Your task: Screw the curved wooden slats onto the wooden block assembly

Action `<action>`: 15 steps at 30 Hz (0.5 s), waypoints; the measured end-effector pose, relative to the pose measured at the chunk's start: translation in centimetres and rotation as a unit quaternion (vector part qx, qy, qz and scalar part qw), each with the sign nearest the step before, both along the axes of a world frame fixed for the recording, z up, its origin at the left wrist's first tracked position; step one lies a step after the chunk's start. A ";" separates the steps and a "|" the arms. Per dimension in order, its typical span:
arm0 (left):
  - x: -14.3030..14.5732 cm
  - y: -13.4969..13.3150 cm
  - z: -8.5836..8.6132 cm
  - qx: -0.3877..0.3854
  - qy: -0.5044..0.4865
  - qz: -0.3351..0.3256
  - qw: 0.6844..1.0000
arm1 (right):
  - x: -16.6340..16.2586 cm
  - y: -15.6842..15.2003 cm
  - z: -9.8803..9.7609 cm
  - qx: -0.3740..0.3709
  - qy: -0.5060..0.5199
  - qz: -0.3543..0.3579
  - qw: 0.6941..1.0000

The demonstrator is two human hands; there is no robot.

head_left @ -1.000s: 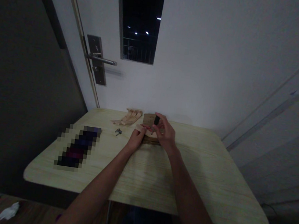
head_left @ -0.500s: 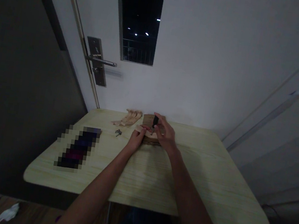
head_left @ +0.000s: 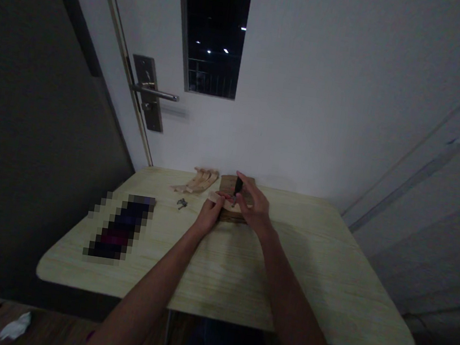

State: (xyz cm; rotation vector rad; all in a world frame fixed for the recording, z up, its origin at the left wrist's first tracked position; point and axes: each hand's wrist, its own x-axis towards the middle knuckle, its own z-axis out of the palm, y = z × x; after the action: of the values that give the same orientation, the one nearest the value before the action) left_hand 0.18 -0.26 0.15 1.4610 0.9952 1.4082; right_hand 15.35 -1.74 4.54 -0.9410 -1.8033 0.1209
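Pale wood-grain desk (head_left: 241,277), centre of frame: we pinch a small dark tool (head_left: 238,185) upright in our right hand (head_left: 252,210), fingers closed round it, while our left hand (head_left: 209,215) clasps a pale wooden piece (head_left: 214,196) against a brown wooden block (head_left: 227,182); curved slats (head_left: 198,181) lie just left.

Two slim forearms, bare from the elbows down to the wrists. The left hand (head_left: 209,216) and right hand (head_left: 257,210) are bare as well; finer detail is lost in dim light.

Left hand (head_left: 209,215) curled, right hand (head_left: 253,207) close beside it, fingertips (head_left: 237,195) pinched
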 end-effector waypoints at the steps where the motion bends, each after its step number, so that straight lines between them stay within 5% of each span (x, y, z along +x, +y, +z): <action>1: 0.0 0.0 0.0 0.003 -0.001 0.001 1.000 | 0.0 0.0 0.0 -0.003 0.002 0.002 1.000; 15: 0.0 0.1 -0.1 0.000 -0.013 -0.007 1.000 | -0.1 0.4 -0.6 -0.021 0.013 -0.046 0.999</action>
State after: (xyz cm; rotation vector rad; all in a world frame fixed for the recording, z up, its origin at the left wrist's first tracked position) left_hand 0.22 -0.16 0.04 1.4438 0.9671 1.4138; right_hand 15.20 -1.37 3.96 -1.0457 -1.7364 0.1122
